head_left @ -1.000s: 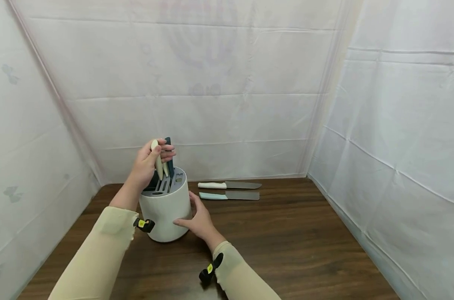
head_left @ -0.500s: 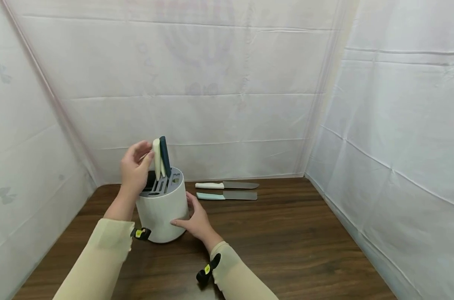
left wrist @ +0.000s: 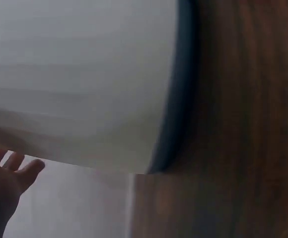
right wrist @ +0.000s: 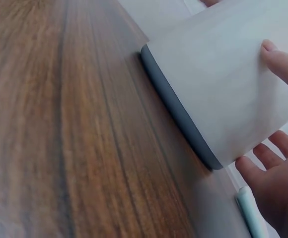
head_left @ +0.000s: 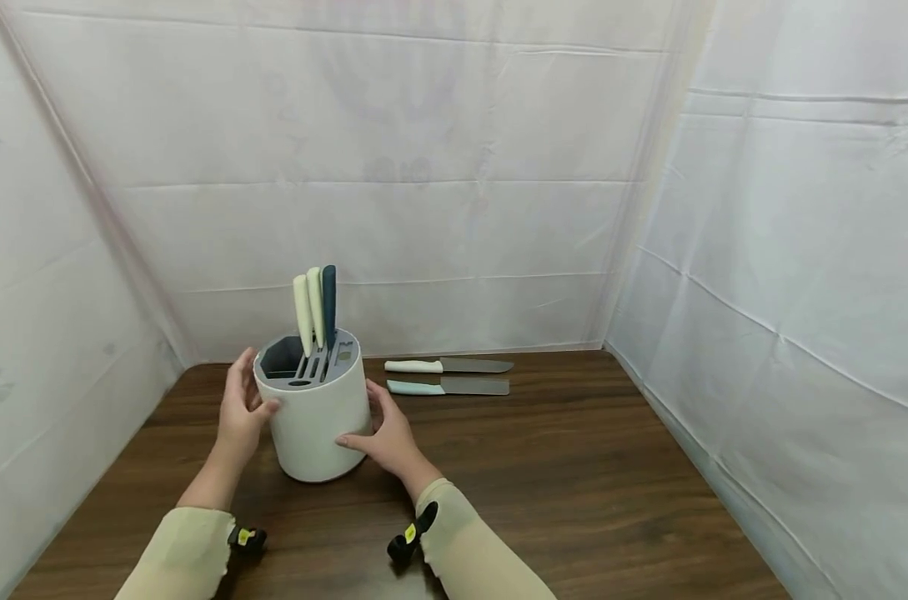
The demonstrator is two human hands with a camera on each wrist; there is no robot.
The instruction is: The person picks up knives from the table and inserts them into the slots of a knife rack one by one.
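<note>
A round white knife block (head_left: 314, 425) stands on the brown wooden table (head_left: 544, 483). Three knife handles stick up from its slotted grey top: two cream ones (head_left: 301, 315) and a dark teal one (head_left: 329, 302). My left hand (head_left: 247, 400) rests flat against the block's left side, thumb in front. My right hand (head_left: 374, 425) presses on its right side with relaxed fingers. The right wrist view shows the block's wall (right wrist: 223, 89), its dark base rim, and my right hand (right wrist: 278, 183) beside it. The left wrist view shows the block (left wrist: 84, 74) close up and my fingers (left wrist: 10, 173).
Two knives lie side by side behind the block on the right, one with a white handle (head_left: 446, 365) and one with a pale teal handle (head_left: 448, 386), blades pointing right. White cloth walls (head_left: 784, 275) close in the table at the left, back and right.
My left hand let go of the cream-handled knife, now standing in the block, and came down onto the block's left side. My right hand stayed on the block.
</note>
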